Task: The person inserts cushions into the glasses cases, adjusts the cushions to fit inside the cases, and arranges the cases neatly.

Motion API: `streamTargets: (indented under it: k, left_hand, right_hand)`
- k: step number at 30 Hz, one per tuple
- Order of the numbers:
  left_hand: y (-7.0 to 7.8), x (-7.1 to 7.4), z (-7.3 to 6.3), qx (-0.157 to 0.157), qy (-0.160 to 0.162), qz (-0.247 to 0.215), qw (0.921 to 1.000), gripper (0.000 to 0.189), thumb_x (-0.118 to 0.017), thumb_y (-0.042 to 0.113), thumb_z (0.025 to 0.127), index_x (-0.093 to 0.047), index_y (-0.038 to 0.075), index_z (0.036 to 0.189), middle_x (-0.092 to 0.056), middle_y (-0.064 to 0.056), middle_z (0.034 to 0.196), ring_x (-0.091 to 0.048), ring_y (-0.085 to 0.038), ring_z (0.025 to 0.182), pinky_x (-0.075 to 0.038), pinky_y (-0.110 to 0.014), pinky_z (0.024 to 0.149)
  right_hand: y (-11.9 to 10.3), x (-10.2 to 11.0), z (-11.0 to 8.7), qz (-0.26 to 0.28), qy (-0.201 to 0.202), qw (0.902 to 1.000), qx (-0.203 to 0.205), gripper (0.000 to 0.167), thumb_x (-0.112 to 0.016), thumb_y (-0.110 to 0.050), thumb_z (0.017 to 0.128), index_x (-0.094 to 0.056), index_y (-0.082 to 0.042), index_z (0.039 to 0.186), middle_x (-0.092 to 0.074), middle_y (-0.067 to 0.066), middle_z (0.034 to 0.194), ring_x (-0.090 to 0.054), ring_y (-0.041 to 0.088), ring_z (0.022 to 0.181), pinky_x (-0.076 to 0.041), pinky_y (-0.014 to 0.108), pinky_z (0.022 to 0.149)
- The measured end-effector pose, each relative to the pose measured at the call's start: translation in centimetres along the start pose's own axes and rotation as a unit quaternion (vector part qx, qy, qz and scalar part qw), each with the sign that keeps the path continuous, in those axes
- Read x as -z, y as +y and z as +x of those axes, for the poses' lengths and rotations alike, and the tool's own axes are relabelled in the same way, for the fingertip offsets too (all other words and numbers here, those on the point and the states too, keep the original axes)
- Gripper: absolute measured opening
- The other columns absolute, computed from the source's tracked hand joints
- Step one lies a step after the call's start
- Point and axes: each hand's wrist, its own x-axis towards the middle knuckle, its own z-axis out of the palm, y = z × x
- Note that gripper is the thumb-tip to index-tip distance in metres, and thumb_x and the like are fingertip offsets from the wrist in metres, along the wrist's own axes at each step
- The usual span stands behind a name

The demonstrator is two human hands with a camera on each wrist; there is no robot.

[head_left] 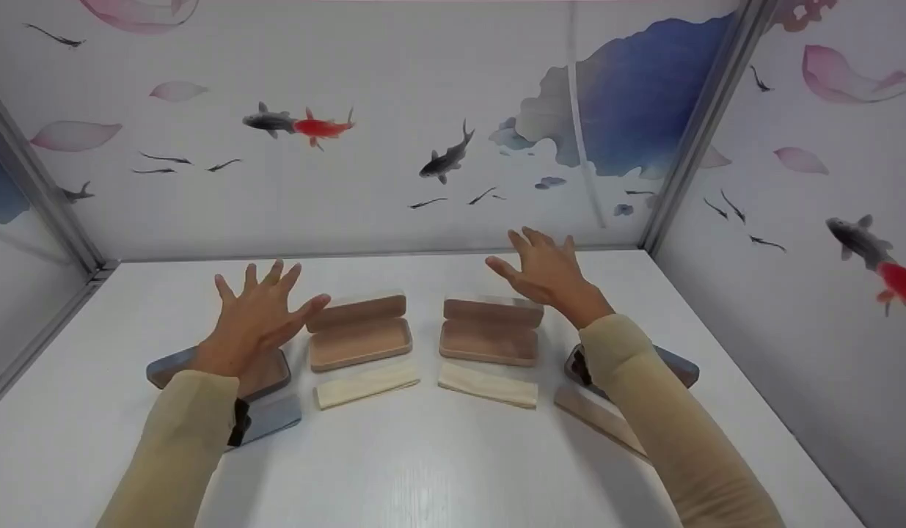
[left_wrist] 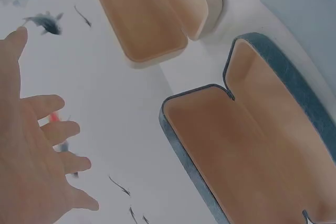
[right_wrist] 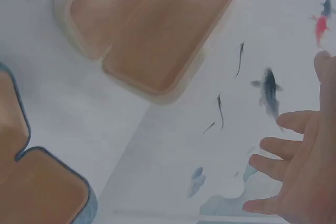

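My left hand (head_left: 254,319) is raised with fingers spread, holding nothing. In the head view it overlaps an opened blue glasses case (head_left: 271,374), which the left wrist view shows more fully, brown-lined. My right hand (head_left: 544,271) is spread out too, with nothing in it, beyond an opened cream glasses case (head_left: 489,343). Another cream case (head_left: 361,345) stands open left of that one. Partly hidden by my right sleeve is a second blue case (head_left: 680,367), whose brown lining (right_wrist: 44,187) appears in the right wrist view.
Folded cloths lie in front of the cases: a blue one (head_left: 275,418), a cream one (head_left: 368,385), another cream one (head_left: 489,385) and a beige one (head_left: 599,419). White panels (head_left: 379,88) with painted fish enclose the white table (head_left: 423,469) at the back and sides.
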Motion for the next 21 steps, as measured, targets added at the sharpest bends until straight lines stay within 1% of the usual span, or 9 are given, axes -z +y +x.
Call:
streamTargets:
  k: [4,8,10,14,16,17,19,21]
  left_hand:
    - [0.4,0.1,-0.5,0.004,0.005,-0.017,0.9998,0.085,-0.035,0.067,0.1,-0.03,0.003,0.156,-0.027,-0.029,0.16,-0.023,-0.055,0.147,0.003,-0.08,0.111]
    - [0.7,0.4,-1.1,0.016,0.013,-0.042,0.9989,0.081,-0.038,0.064,0.1,-0.033,0.004,0.155,-0.031,-0.029,0.159,-0.029,-0.051,0.146,0.0,-0.077,0.114]
    - [0.8,0.5,-1.5,0.024,0.021,-0.058,0.9978,0.079,-0.04,0.062,0.1,-0.035,0.005,0.155,-0.033,-0.029,0.158,-0.031,-0.05,0.145,-0.005,-0.076,0.116]
    - [0.5,0.7,-2.3,0.035,0.035,-0.094,0.9944,0.074,-0.044,0.058,0.101,-0.039,0.006,0.153,-0.039,-0.027,0.155,-0.035,-0.049,0.143,-0.02,-0.069,0.117]
    - [0.3,0.8,-2.9,0.037,0.041,-0.111,0.9923,0.073,-0.044,0.059,0.101,-0.042,0.007,0.151,-0.041,-0.026,0.155,-0.037,-0.048,0.143,-0.027,-0.067,0.115]
    - [0.2,0.8,-3.1,0.039,0.043,-0.12,0.9911,0.073,-0.043,0.06,0.101,-0.043,0.007,0.151,-0.043,-0.026,0.154,-0.04,-0.048,0.141,-0.032,-0.067,0.113]
    - [-0.1,0.9,-3.7,0.041,0.05,-0.14,0.9881,0.073,-0.043,0.061,0.101,-0.045,0.008,0.15,-0.046,-0.025,0.152,-0.045,-0.046,0.138,-0.038,-0.066,0.108]
    - [-0.3,1.0,-4.4,0.048,0.059,-0.169,0.9826,0.07,-0.046,0.059,0.101,-0.046,0.009,0.149,-0.049,-0.024,0.15,-0.05,-0.045,0.134,-0.043,-0.064,0.104]
  right_hand:
    - [-1.5,-0.1,-0.2,0.01,0.008,0.9999,0.002,0.087,-0.038,-0.072,0.096,-0.03,-0.011,0.158,-0.031,0.018,0.163,-0.03,0.042,0.149,-0.011,0.07,0.12]
    - [-3.0,-0.2,-0.5,0.043,0.016,0.9989,0.003,0.087,-0.044,-0.073,0.094,-0.038,-0.01,0.155,-0.035,0.017,0.161,-0.033,0.04,0.148,-0.018,0.066,0.12]
    - [-3.7,-0.3,-0.6,0.06,0.024,0.9979,0.006,0.085,-0.046,-0.071,0.094,-0.042,-0.009,0.153,-0.038,0.016,0.159,-0.036,0.038,0.147,-0.023,0.063,0.12]
    - [-5.1,-0.5,-1.0,0.11,0.03,0.9935,0.007,0.077,-0.052,-0.065,0.095,-0.047,-0.01,0.149,-0.043,0.014,0.156,-0.042,0.035,0.144,-0.029,0.057,0.12]
    - [-5.7,-0.7,-1.1,0.146,0.031,0.9887,0.009,0.073,-0.056,-0.061,0.095,-0.05,-0.01,0.147,-0.045,0.014,0.154,-0.044,0.035,0.143,-0.032,0.055,0.119]
    - [-6.0,-0.7,-1.2,0.166,0.031,0.9857,0.011,0.071,-0.058,-0.059,0.095,-0.051,-0.009,0.146,-0.047,0.014,0.153,-0.045,0.035,0.142,-0.034,0.054,0.118]
    - [-6.6,-0.9,-1.3,0.21,0.031,0.9771,0.018,0.067,-0.061,-0.053,0.096,-0.053,-0.007,0.144,-0.049,0.015,0.15,-0.047,0.034,0.14,-0.038,0.052,0.116]
    - [-7.3,-1.0,-1.5,0.261,0.026,0.9647,0.024,0.063,-0.063,-0.047,0.097,-0.054,-0.005,0.142,-0.052,0.015,0.148,-0.049,0.035,0.138,-0.042,0.049,0.113]
